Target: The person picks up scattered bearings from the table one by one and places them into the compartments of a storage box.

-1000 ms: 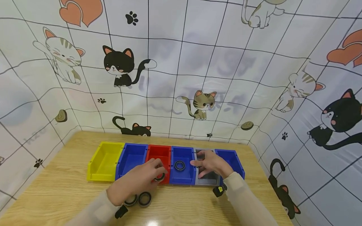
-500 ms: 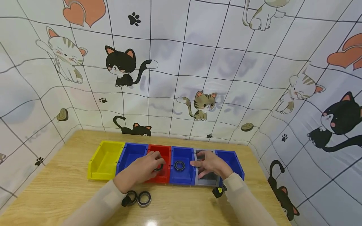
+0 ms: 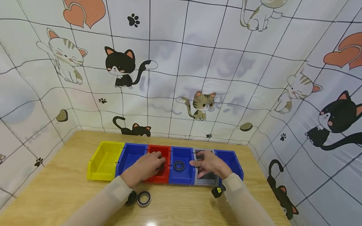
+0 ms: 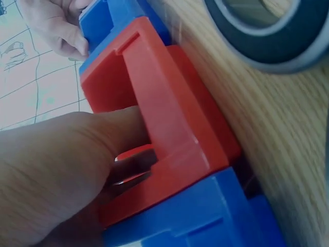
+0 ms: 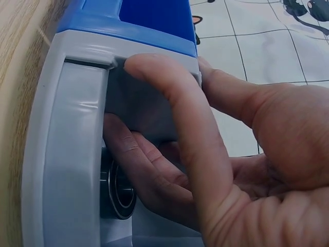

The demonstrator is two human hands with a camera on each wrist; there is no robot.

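Note:
My left hand (image 3: 146, 164) reaches down into the red bin (image 3: 167, 179), its fingers around a ring-shaped bearing (image 3: 161, 167) that shows only at the fingertips. In the left wrist view those fingertips are hidden behind the wall of the red bin. My right hand (image 3: 211, 164) rests over the grey bin (image 3: 207, 182) with its fingers spread and loosely bent. Beside those fingers, the right wrist view shows another bearing (image 5: 126, 210) inside the grey bin. A further bearing (image 3: 179, 170) lies flat in the blue bin (image 3: 181, 179) between my hands.
On the wooden table (image 3: 175, 207), a loose bearing (image 3: 139, 199) lies in front of the bins, with a second bearing (image 3: 130, 202) partly covered by my left sleeve. A yellow bin (image 3: 106, 160) and blue bin (image 3: 133, 153) stand left; another blue bin (image 3: 232, 161) ends the row.
My left hand has moved forward and down into the red bin with the bearing from its front edge. My right hand has stayed in place.

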